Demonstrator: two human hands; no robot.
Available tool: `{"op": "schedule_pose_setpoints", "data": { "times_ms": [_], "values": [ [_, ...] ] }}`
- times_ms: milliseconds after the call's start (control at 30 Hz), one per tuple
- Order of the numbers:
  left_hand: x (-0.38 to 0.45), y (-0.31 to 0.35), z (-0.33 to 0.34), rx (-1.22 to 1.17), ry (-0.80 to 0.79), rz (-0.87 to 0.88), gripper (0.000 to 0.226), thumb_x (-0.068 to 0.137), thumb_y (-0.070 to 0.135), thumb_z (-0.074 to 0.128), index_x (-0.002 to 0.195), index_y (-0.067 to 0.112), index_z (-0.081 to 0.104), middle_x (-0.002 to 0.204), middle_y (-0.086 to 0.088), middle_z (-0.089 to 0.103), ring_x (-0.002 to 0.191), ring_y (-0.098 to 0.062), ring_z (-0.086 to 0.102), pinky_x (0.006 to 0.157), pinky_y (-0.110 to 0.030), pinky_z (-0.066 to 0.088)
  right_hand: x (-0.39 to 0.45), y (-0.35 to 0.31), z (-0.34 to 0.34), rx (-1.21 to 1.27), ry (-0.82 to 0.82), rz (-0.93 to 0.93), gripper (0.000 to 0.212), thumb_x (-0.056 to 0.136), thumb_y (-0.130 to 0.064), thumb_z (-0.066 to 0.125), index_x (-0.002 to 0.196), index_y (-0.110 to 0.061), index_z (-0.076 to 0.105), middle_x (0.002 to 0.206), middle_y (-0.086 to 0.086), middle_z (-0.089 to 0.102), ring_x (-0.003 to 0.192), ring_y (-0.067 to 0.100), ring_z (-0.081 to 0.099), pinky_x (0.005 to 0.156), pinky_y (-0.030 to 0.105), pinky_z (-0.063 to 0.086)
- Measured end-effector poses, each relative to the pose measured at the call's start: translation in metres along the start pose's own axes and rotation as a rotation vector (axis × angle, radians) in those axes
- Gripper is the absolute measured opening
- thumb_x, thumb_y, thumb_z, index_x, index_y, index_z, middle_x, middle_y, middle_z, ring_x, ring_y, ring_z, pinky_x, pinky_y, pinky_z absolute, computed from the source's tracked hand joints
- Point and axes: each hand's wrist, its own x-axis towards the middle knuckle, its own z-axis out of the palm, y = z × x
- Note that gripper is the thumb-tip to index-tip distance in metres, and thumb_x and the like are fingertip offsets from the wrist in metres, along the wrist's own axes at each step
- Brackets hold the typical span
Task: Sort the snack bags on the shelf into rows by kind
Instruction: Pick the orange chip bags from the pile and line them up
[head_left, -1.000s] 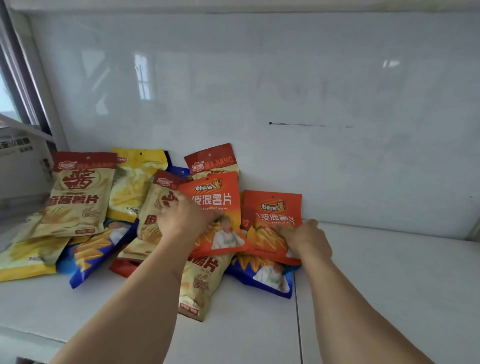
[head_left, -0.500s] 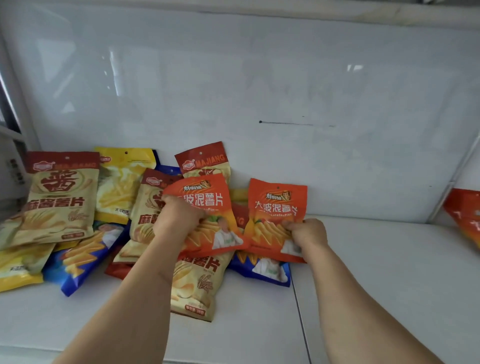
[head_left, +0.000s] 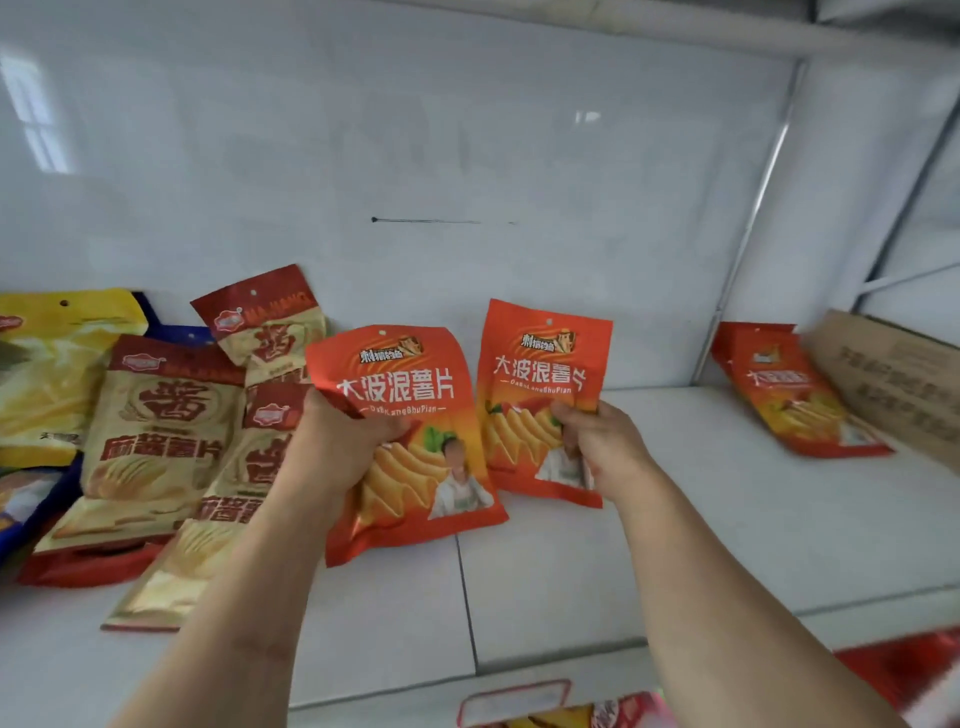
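Note:
My left hand (head_left: 337, 447) grips an orange chip bag (head_left: 410, 457) by its left side and holds it above the white shelf (head_left: 727, 519). A second orange bag (head_left: 535, 405) of the same kind is gripped by my right hand (head_left: 602, 447) just to the right. A third orange bag (head_left: 789, 395) leans at the shelf's right end. On the left lies a mixed heap: beige-and-red bags (head_left: 156, 436), a yellow bag (head_left: 57, 374) and a blue bag (head_left: 21, 499) partly hidden under the others.
A cardboard box (head_left: 898, 379) stands at the far right behind the leaning orange bag. The white back wall (head_left: 467, 156) closes off the shelf. A price tag holder (head_left: 514, 701) sits on the front edge, with more packets below it.
Both hands have lifted their orange bags off the heap and carried them to the right. The view has swung right, revealing the third orange bag and the box.

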Motion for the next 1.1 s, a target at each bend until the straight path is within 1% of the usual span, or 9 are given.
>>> {"op": "schedule_pose_setpoints", "data": {
  "times_ms": [67,133,200,300,467,700,833,967,1100],
  "values": [
    [-0.011,-0.003,0.031,-0.09,-0.072,-0.028,0.042,0.068,0.012,0.088,0.107,0.013,0.072,0.097,-0.009,0.078,0.084,-0.026,0.076,0.079,-0.04,0.06,0.002,0.001,-0.032,0.007,0.042,0.008,0.012,0.088,-0.021,0.074,0.091,-0.01,0.071,0.067,0.001,0.064,0.059,0.017,0.06,0.059,0.027,0.049],
    [-0.025,-0.002,0.065,-0.235,-0.155,-0.079,0.037,0.078,-0.004,0.076,0.112,0.008,0.068,0.101,-0.015,0.076,0.085,-0.031,0.075,0.075,-0.04,0.06,0.005,0.002,-0.065,0.007,0.071,-0.002,0.011,0.087,-0.023,0.076,0.089,-0.012,0.073,0.074,0.001,0.07,0.064,0.018,0.065,0.063,0.03,0.052],
    [-0.039,0.0,0.1,-0.322,-0.246,-0.107,0.039,0.082,-0.008,0.071,0.118,0.005,0.065,0.106,-0.019,0.075,0.091,-0.035,0.075,0.074,-0.042,0.06,0.007,0.003,-0.099,0.012,0.076,-0.033,0.01,0.088,-0.023,0.076,0.089,-0.014,0.073,0.07,-0.003,0.069,0.059,0.012,0.064,0.061,0.028,0.051],
    [-0.059,0.005,0.154,-0.406,-0.302,-0.161,0.044,0.083,-0.008,0.07,0.125,0.005,0.06,0.112,-0.021,0.073,0.098,-0.038,0.073,0.078,-0.048,0.061,0.011,0.004,-0.153,0.002,0.069,-0.086,0.005,0.09,-0.02,0.073,0.087,-0.017,0.071,0.067,-0.007,0.067,0.056,0.007,0.061,0.057,0.024,0.047],
    [-0.091,0.018,0.24,-0.437,-0.303,-0.27,0.033,0.086,-0.006,0.065,0.119,0.0,0.063,0.109,-0.022,0.073,0.098,-0.041,0.071,0.085,-0.053,0.058,0.03,0.006,-0.243,-0.089,0.107,-0.11,0.01,0.09,-0.028,0.072,0.093,-0.019,0.071,0.084,0.004,0.073,0.069,0.02,0.063,0.06,0.028,0.048],
    [-0.106,0.02,0.323,-0.393,-0.33,-0.271,0.032,0.085,-0.002,0.07,0.117,-0.001,0.065,0.105,-0.02,0.075,0.087,-0.036,0.075,0.069,-0.04,0.061,0.064,0.005,-0.33,-0.115,0.143,-0.124,0.009,0.092,-0.032,0.071,0.09,-0.024,0.07,0.085,-0.008,0.073,0.073,0.011,0.066,0.063,0.026,0.047],
    [-0.1,0.018,0.36,-0.365,-0.338,-0.239,0.034,0.085,0.005,0.073,0.118,0.002,0.064,0.106,-0.018,0.076,0.094,-0.037,0.074,0.078,-0.044,0.059,0.086,0.003,-0.363,-0.084,0.15,-0.133,0.01,0.089,-0.034,0.073,0.092,-0.025,0.071,0.086,-0.001,0.076,0.067,0.012,0.067,0.056,0.028,0.054],
    [-0.09,0.017,0.393,-0.294,-0.318,-0.205,0.03,0.084,0.015,0.077,0.111,0.005,0.068,0.1,-0.015,0.077,0.089,-0.035,0.075,0.087,-0.048,0.059,0.109,0.002,-0.387,-0.098,0.148,-0.126,0.012,0.09,-0.035,0.072,0.092,-0.023,0.071,0.07,-0.009,0.068,0.045,0.002,0.054,0.041,0.015,0.041],
    [-0.085,0.017,0.423,-0.254,-0.31,-0.183,0.033,0.082,0.019,0.08,0.11,0.006,0.069,0.096,-0.014,0.078,0.087,-0.034,0.076,0.087,-0.049,0.059,0.136,0.002,-0.412,-0.203,0.11,-0.108,0.016,0.091,-0.038,0.069,0.087,-0.023,0.069,0.056,-0.012,0.057,0.039,0.0,0.046,0.044,0.02,0.04]
  ]
}}
